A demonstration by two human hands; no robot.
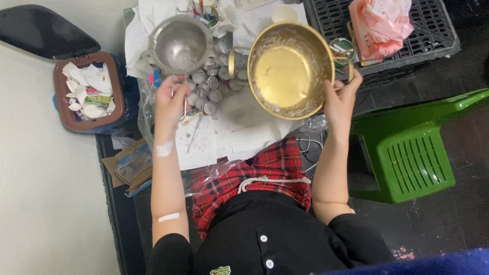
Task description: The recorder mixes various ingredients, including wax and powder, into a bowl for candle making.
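Head view shows my right hand (340, 99) grasping the rim of a big golden bowl (289, 69), tilted so its smeared inside faces up to me, above the paper-covered table (239, 127). My left hand (170, 102) is closed around the handle of a silver pitcher (181, 45), held over a group of small metal cups (206, 86). A brown bin (63, 109) full of paper scraps stands to my left, a green plastic stool (412, 158) to my right.
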